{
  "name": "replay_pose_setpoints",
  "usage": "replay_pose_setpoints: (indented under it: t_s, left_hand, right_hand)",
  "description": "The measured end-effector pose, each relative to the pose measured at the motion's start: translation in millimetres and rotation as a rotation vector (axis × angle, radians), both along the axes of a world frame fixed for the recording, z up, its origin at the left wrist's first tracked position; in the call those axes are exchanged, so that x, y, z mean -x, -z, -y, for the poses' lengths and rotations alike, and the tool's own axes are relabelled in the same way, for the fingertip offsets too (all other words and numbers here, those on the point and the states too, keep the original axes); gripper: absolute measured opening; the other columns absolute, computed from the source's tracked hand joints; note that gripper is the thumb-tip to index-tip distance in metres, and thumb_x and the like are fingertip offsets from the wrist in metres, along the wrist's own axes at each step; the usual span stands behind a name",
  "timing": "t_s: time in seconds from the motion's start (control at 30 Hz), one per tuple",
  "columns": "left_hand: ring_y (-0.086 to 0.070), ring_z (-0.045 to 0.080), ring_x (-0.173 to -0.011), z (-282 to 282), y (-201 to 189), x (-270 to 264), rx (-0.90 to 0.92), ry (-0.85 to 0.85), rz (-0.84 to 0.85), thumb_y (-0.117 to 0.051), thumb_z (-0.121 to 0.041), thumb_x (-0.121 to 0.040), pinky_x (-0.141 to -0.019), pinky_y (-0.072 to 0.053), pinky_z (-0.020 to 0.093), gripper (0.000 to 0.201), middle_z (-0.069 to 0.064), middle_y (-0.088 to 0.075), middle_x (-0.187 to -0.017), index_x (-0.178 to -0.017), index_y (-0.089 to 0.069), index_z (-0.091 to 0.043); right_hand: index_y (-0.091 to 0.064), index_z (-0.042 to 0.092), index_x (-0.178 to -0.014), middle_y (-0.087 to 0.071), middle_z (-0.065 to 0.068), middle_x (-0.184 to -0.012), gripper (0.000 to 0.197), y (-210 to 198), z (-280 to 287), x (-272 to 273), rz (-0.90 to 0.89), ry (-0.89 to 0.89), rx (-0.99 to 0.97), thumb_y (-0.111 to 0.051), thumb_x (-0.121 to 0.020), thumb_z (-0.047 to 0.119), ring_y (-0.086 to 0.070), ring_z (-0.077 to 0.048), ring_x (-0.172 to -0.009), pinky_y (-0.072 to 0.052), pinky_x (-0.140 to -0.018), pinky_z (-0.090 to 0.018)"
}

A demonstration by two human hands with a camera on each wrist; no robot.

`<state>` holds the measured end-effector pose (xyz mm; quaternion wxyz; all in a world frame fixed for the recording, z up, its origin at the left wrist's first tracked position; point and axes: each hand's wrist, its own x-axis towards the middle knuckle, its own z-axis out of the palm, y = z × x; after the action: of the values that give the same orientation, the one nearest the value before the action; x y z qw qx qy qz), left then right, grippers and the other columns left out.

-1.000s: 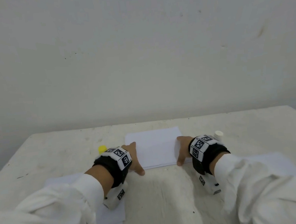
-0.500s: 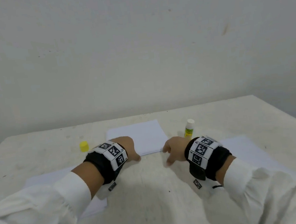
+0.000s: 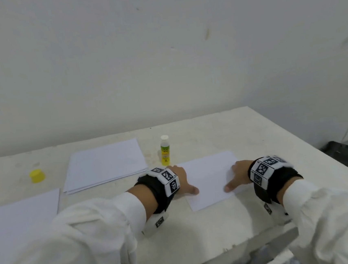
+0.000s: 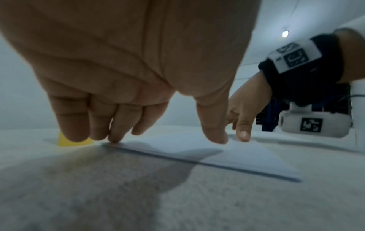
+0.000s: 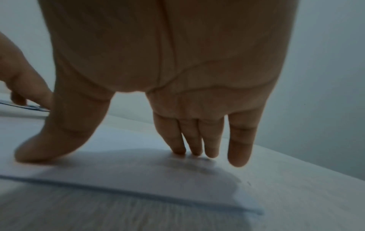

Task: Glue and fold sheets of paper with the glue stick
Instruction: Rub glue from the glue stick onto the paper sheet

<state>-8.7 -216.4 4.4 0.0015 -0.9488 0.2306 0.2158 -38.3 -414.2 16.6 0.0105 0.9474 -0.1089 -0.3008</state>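
Both hands, left [image 3: 180, 179] and right [image 3: 237, 173], are pressing a sheet [image 3: 210, 179] flat on the table [image 3: 254, 137] with straight fingers, gripping nothing; probably aligning it, next reaching for the uncapped glue stick [image 3: 165, 150] standing just behind.

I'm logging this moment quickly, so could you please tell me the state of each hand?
Left hand: open, fingers touching the sheet of paper.
Right hand: open, fingers pressing the same sheet.
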Motion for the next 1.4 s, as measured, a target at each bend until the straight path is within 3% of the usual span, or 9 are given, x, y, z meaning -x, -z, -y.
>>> replay_pose_setpoints:
  t_s: [0.23,0.37,0.67,0.87,1.03,1.13,1.23,1.33,1.4]
  left_hand:
    - [-0.050,0.030,-0.122,15.5,-7.7,2.1,-0.078,-0.068,0.007,-0.061,-0.062,-0.081,-0.096,-0.042,0.036,0.097,0.015,-0.046,-0.138,-0.144,-0.024,0.002]
    - [-0.046,0.031,-0.128,22.3,-12.8,4.7,-0.103,-0.117,-0.013,-0.059,-0.061,-0.082,-0.099,-0.040,0.034,0.110,0.018,-0.039,-0.145,-0.149,-0.002,0.006]
    - [-0.051,0.027,-0.122,28.4,-15.3,10.9,-0.084,-0.158,-0.019,-0.064,-0.056,-0.082,-0.091,-0.042,0.031,0.105,0.012,-0.048,-0.138,-0.149,-0.008,0.003]
    - [-0.044,0.027,-0.128,27.1,-11.4,16.4,0.361,-0.284,-0.075,-0.075,-0.037,-0.079,-0.103,-0.041,0.036,0.107,0.009,-0.037,-0.147,-0.152,0.001,-0.019]
    - [-0.058,0.032,-0.101,17.7,-6.9,28.6,0.929,-0.745,-0.306,-0.071,-0.002,-0.080,-0.075,-0.058,0.046,0.078,0.015,-0.045,-0.128,-0.142,-0.035,-0.031]
    - [-0.063,0.026,-0.079,17.2,-7.1,33.6,0.972,-0.791,-0.511,-0.060,0.010,-0.085,-0.078,-0.057,0.041,0.048,0.015,-0.059,-0.107,-0.127,-0.054,-0.014]
    - [-0.065,0.032,-0.095,17.7,-8.1,33.4,0.922,-0.781,-0.530,-0.057,0.010,-0.088,-0.088,-0.054,0.041,0.035,0.015,-0.062,-0.101,-0.121,-0.059,-0.002]
    - [-0.060,0.036,-0.112,15.6,-8.9,33.6,0.962,-0.845,-0.562,-0.052,0.015,-0.088,-0.084,-0.052,0.042,0.035,0.013,-0.059,-0.085,-0.121,-0.056,0.004]
    - [-0.059,0.038,-0.112,13.4,-6.2,32.0,1.008,-0.869,-0.587,-0.051,0.018,-0.087,-0.084,-0.052,0.043,0.035,0.014,-0.059,-0.084,-0.119,-0.055,0.007]
  right_hand:
    - [-0.056,0.006,-0.122,-0.059,-0.009,-0.125,0.065,2.6,3.4,0.3,0.007,-0.020,-0.031,-0.065,-0.081,0.055,-0.054,-0.027,-0.118,-0.042,-0.095,-0.033]
    - [-0.056,0.014,-0.095,-0.061,-0.006,-0.098,0.053,7.5,5.8,-3.6,0.023,-0.039,-0.008,-0.068,-0.074,0.061,-0.060,-0.027,-0.103,-0.046,-0.090,-0.034]
    - [-0.051,0.013,-0.074,-0.061,-0.003,-0.091,0.056,10.7,5.8,-8.0,0.041,-0.059,0.027,-0.069,-0.068,0.066,-0.062,-0.026,-0.096,-0.049,-0.093,-0.040]
    - [-0.056,0.011,-0.099,-0.060,-0.005,-0.102,0.055,10.0,6.7,-3.2,0.062,-0.056,-0.025,-0.069,-0.075,0.058,-0.056,-0.025,-0.096,-0.046,-0.088,-0.034]
    - [-0.031,0.009,-0.139,-0.050,-0.009,-0.135,0.079,7.1,-0.1,9.0,0.145,-0.034,-0.079,-0.071,-0.080,0.044,-0.051,-0.028,-0.121,-0.044,-0.098,-0.039]
    - [-0.057,0.009,-0.103,-0.060,-0.005,-0.102,0.025,-0.6,-13.5,21.4,0.179,-0.176,-0.075,-0.063,-0.087,0.027,-0.059,-0.024,-0.093,-0.049,-0.075,-0.027]
    - [-0.058,0.010,-0.076,-0.055,-0.001,-0.078,0.014,-7.8,-21.7,36.1,0.274,-0.276,-0.221,-0.054,-0.089,0.015,-0.052,-0.017,-0.075,-0.038,-0.056,-0.020]
    - [-0.071,0.018,-0.109,-0.067,0.010,-0.092,0.025,-17.3,-33.2,60.0,0.166,-0.328,-0.480,-0.058,-0.088,0.013,-0.052,0.000,-0.074,-0.040,-0.067,-0.013]
    - [-0.055,0.025,-0.133,-0.059,0.006,-0.128,0.044,-13.2,-42.9,72.1,0.074,-0.433,-0.454,-0.053,-0.091,0.013,-0.053,-0.005,-0.101,-0.039,-0.091,-0.018]
